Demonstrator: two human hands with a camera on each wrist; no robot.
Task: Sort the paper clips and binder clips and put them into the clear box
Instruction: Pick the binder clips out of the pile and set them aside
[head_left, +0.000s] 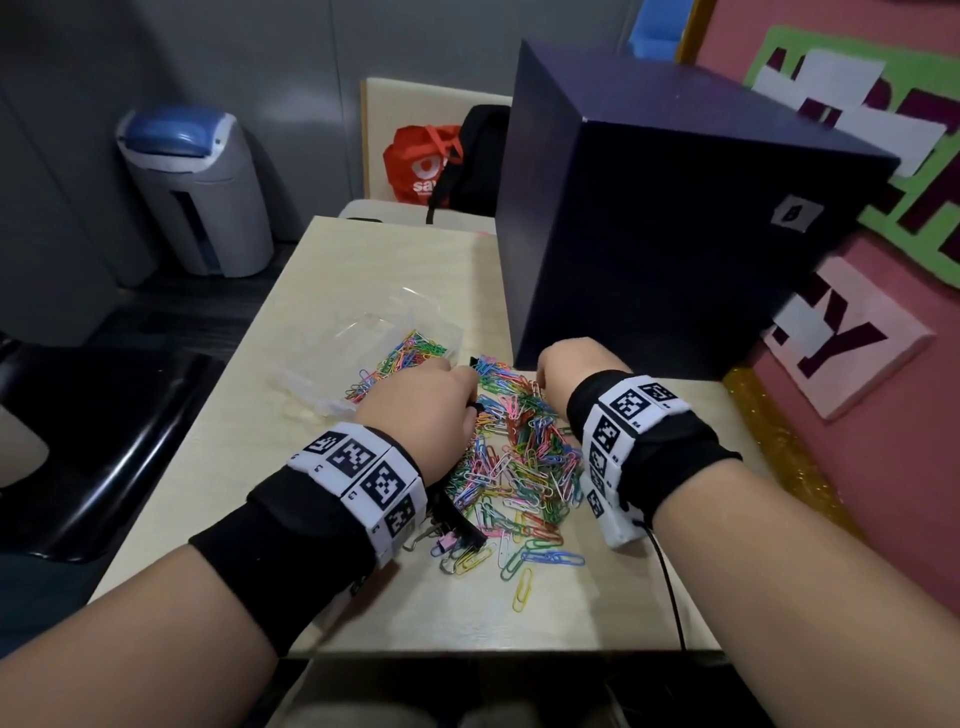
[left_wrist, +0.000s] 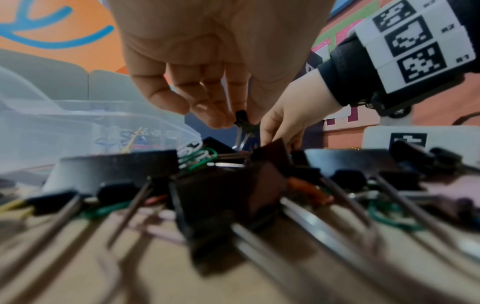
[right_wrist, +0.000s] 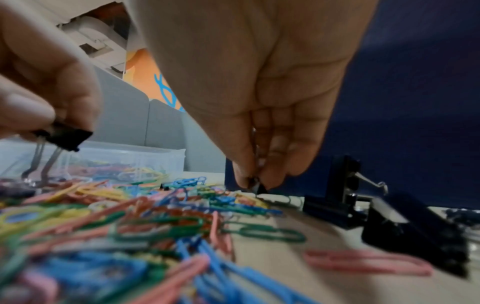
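A heap of coloured paper clips (head_left: 519, 462) lies mid-table. The clear box (head_left: 332, 358) stands open to its left with paper clips inside. My left hand (head_left: 465, 397) hovers over the heap's far left and pinches a small black binder clip (left_wrist: 244, 122), its wire handles hanging down. My right hand (right_wrist: 253, 184) reaches down at the heap's far edge, fingertips pinched on a small black binder clip (right_wrist: 258, 187) that touches the pile. Several black binder clips (left_wrist: 228, 195) lie under my left wrist. Two more binder clips (right_wrist: 415, 232) lie right of the heap.
A tall dark blue box (head_left: 675, 208) stands close behind my right hand at the table's back right. A black cable (head_left: 670, 587) runs from my right wrist over the front edge. The table (head_left: 374, 249) drops off at the left; a bin (head_left: 197, 192) stands beyond.
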